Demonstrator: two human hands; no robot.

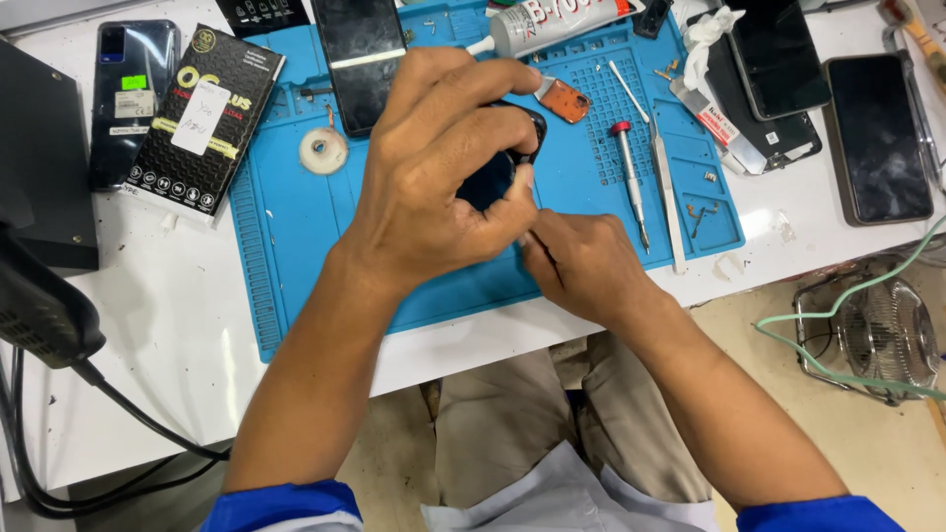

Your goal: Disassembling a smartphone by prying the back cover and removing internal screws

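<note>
On my feed I see a blue work mat (296, 227), a red-capped screwdriver (631, 177), tweezers (665, 187), a glue tube (552, 22), a small tape roll (323, 151), a black screen-protector box (205, 118), and a wire-caged fan (882, 335) on the floor.

Small black phone (498, 172): dark glossy face, rounded corners, mostly hidden by fingers. Held tilted above blue mat (296, 227), near mat centre. Lower edge touched at one corner; finer detail not visible.
</note>
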